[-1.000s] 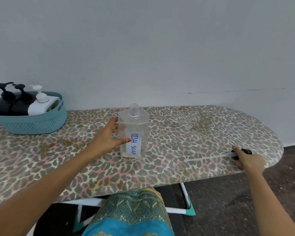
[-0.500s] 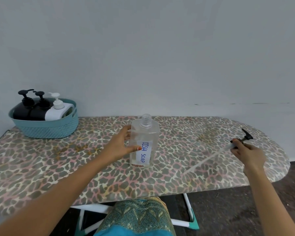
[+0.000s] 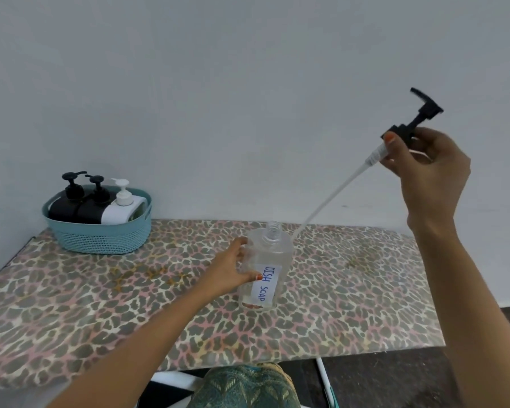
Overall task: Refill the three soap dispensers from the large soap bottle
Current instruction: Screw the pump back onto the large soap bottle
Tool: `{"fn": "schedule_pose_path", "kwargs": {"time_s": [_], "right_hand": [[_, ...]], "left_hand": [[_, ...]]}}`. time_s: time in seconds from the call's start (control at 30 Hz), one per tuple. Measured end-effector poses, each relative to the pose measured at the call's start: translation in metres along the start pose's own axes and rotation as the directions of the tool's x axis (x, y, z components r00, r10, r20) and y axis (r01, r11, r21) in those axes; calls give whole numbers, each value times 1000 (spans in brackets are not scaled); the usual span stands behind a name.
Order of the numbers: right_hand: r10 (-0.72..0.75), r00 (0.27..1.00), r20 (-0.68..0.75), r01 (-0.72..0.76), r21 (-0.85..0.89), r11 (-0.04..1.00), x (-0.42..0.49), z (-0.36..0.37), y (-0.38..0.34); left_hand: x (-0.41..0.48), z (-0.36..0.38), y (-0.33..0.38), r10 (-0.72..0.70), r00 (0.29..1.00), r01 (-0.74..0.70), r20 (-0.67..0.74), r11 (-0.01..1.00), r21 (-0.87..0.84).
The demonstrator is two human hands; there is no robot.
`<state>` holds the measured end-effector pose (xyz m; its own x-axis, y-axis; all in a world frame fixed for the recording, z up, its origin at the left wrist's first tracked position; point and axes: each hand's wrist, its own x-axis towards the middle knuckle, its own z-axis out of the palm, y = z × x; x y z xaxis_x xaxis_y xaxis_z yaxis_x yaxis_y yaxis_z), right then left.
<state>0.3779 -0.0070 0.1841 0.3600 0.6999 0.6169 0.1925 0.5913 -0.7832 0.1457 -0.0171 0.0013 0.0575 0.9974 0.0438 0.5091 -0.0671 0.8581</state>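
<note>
The right grip point(image 3: 427, 169), pinching the black pump point(image 3: 407, 125), has lifted it off the ironing board's point(image 3: 351, 304) right end; its tube tip now hangs beside the open neck of the dish soap bottle point(image 3: 274, 260), mid-board, clasped by the left grip point(image 3: 227, 272). Reinsertion looks next.

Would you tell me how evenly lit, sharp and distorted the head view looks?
Head view: soft, even light, no glare, only faint shadows on the ironing board; the DISH SOAP label reads sharply; the forearms look stretched, likely by the wide lens.
</note>
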Motion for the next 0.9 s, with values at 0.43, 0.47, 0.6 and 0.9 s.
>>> {"fn": "schedule_pose_path", "kwargs": {"time_s": [0.43, 0.47, 0.6, 0.9], "right_hand": [[-113, 984, 137, 129, -119, 984, -18, 56, 1], [-108, 983, 150, 126, -117, 985, -22, 58, 5], [-77, 969, 234, 105, -110, 988, -40, 65, 24], [6, 919, 394, 68, -174, 982, -94, 71, 72]], "left_hand": [[2, 1, -6, 8, 1000, -8, 6, 999, -43], [2, 1, -6, 8, 1000, -8, 6, 999, -44], [2, 2, -7, 8, 1000, -8, 4, 999, -45], [1, 3, -5, 4, 1000, -4, -3, 998, -64]]}}
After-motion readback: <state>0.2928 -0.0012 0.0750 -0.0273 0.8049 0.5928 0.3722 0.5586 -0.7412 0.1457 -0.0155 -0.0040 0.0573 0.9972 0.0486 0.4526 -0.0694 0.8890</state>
